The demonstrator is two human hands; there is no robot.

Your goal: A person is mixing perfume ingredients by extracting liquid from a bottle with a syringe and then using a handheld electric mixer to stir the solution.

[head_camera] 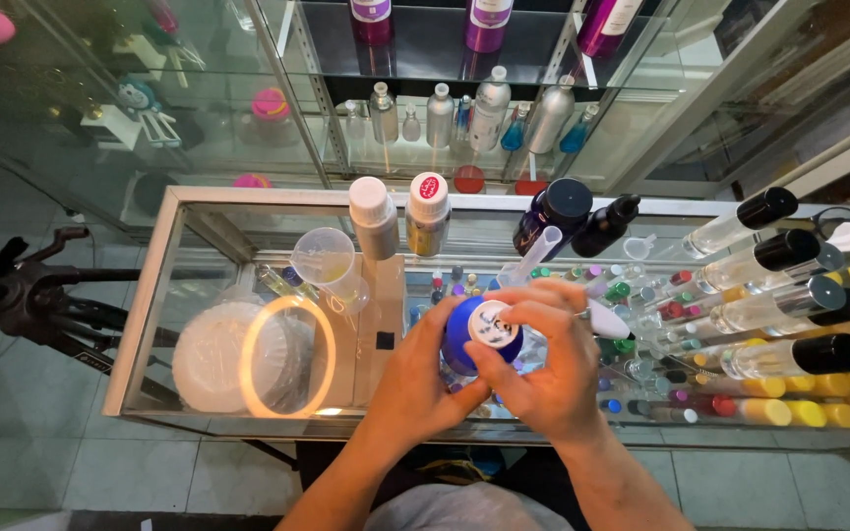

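Hands meet over the middle of a glass-topped counter (150,324). The left hand (423,379) is curled round the body of a blue bottle (466,339), holding it from below and from the left. The right hand (543,364) closes over the bottle's white cap (494,323) from the right, fingers bent round the top and thumb pressed against the near side. The bottle sits above the counter, tilted so its cap faces the camera.

Just behind the hands a clear plastic syringe (533,254) stands slanted. Further back, a black-capped dark bottle (553,211) and a black spray bottle (604,224) stand side by side. To the left are two white-capped bottles (400,216) and a clear measuring cup (325,258). To the right lie several clear glass tubes with black caps (779,295). Small coloured vials (641,295) fill the case under the glass.
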